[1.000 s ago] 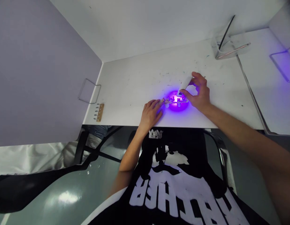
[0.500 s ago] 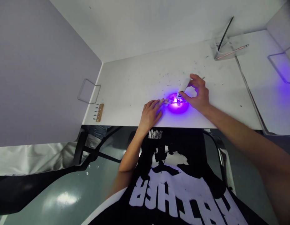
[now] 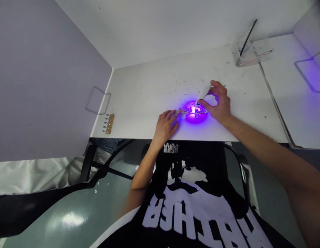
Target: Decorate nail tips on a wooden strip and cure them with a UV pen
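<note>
In my right hand (image 3: 220, 102) is a small white handheld UV lamp (image 3: 203, 94), pinched between thumb and fingers and slanted down. Its violet light falls on a narrow strip with small upright pegs (image 3: 186, 112), which lies on the white table. The lamp's head is just above the strip's right half; the glare hides what sits on the pegs there. My left hand (image 3: 166, 124) rests on the table at the strip's left end, fingers stretched out and thumb apart. Its fingertips appear to touch that end.
A wooden strip (image 3: 110, 124) with several pegs lies near the table's left edge. A clear box (image 3: 249, 55) holding thin sticks stands at the back right. Wire handles (image 3: 98, 100) project from the left panel, and white walls enclose the table (image 3: 139, 86).
The lamp in my right hand has tilted and shifted slightly, and the glow on the strip spreads a little differently. My left hand stays in place.
</note>
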The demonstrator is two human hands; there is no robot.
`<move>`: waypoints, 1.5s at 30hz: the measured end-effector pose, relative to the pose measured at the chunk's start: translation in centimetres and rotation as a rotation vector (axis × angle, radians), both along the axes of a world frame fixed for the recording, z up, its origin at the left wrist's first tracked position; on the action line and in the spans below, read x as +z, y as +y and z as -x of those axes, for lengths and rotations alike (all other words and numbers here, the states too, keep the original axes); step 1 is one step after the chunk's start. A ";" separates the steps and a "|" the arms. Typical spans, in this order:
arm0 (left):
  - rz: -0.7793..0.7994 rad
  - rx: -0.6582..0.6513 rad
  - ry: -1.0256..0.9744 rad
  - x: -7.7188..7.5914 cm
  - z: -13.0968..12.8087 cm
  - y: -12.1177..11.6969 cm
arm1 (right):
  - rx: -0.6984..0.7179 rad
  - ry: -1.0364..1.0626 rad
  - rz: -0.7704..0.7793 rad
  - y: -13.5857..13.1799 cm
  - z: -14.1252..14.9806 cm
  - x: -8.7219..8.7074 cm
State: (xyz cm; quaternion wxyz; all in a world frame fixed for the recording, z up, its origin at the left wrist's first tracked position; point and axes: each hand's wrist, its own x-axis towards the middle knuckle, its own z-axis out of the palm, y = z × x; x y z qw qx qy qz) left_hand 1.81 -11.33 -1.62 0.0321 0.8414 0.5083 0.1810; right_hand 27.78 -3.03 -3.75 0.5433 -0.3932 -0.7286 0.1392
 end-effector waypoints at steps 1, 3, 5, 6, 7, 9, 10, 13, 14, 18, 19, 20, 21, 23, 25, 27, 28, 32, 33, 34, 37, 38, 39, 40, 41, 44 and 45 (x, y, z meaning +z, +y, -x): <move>-0.003 -0.001 -0.002 0.0 0.0 0.0 | -0.006 0.005 -0.004 0.0 0.0 0.0; -0.008 -0.002 -0.006 -0.1 0.0 0.0 | -0.016 0.019 -0.019 0.0 0.0 0.0; -0.011 0.000 -0.005 -0.2 0.0 0.0 | -0.024 0.025 -0.032 0.1 0.0 -0.1; -0.011 0.002 -0.002 -0.2 0.0 0.0 | -0.028 0.023 -0.036 0.1 0.0 -0.2; -0.012 0.003 0.000 -0.3 0.0 0.1 | -0.032 0.019 -0.034 0.2 0.0 -0.2; -0.013 0.001 0.000 -0.3 0.0 0.1 | -0.034 0.013 -0.016 0.3 0.0 -0.4; -0.015 0.001 -0.003 -0.4 0.0 0.1 | -0.034 0.012 -0.003 0.3 0.0 -0.4; -0.013 -0.003 -0.008 -0.4 0.1 0.1 | -0.037 0.002 0.022 0.1 0.0 -0.4; -0.010 -0.003 -0.007 -0.3 0.1 0.1 | -0.037 -0.002 0.023 0.0 0.0 -0.3; -0.006 -0.008 -0.001 -0.1 0.1 0.0 | -0.007 0.001 0.006 -0.1 0.0 -0.1; -0.007 -0.008 0.001 -0.1 0.1 0.0 | -0.003 0.000 -0.005 -0.1 0.0 -0.1; -0.006 -0.007 0.002 -0.1 0.1 0.0 | -0.003 -0.004 -0.017 -0.1 0.0 -0.1; -0.005 -0.005 0.004 0.0 0.1 0.0 | -0.005 -0.011 -0.027 0.0 0.0 -0.1; 0.002 -0.001 0.006 0.0 0.0 0.0 | -0.008 -0.028 -0.037 0.0 0.0 -0.1; 0.007 0.001 0.002 0.0 0.0 0.0 | -0.002 -0.031 -0.046 0.0 0.0 -0.1; 0.009 0.001 -0.003 -0.1 0.1 0.0 | 0.009 -0.033 -0.056 0.0 0.0 -0.1; 0.011 0.001 -0.005 -0.1 0.1 0.0 | 0.012 -0.034 -0.061 0.0 0.0 -0.1; 0.017 0.003 0.001 -0.1 0.0 0.0 | 0.008 -0.026 -0.058 0.0 0.0 0.0; 0.018 0.005 0.002 0.0 0.0 0.0 | 0.004 -0.016 -0.047 -0.1 0.1 0.0; 0.017 0.006 0.002 0.0 0.0 0.0 | -0.002 -0.009 -0.030 -0.1 0.1 0.0; 0.016 0.002 -0.007 0.0 0.0 0.0 | -0.038 -0.009 0.037 -0.2 0.2 0.2; 0.014 0.000 -0.011 -0.1 0.0 0.0 | -0.049 -0.012 0.055 -0.2 0.2 0.2; 0.012 -0.001 -0.013 -0.1 0.0 0.0 | -0.059 -0.012 0.068 -0.2 0.2 0.2; 0.009 -0.001 -0.013 -0.1 0.0 0.0 | -0.066 -0.009 0.074 -0.2 0.2 0.2; 0.007 0.000 -0.012 -0.1 0.0 0.0 | -0.071 -0.003 0.075 -0.2 0.2 0.2; 0.007 0.000 -0.006 -0.1 0.0 0.0 | -0.078 0.015 0.064 0.0 0.2 0.0; 0.009 0.001 -0.002 -0.1 0.0 0.0 | -0.077 0.017 0.062 0.0 0.2 -0.1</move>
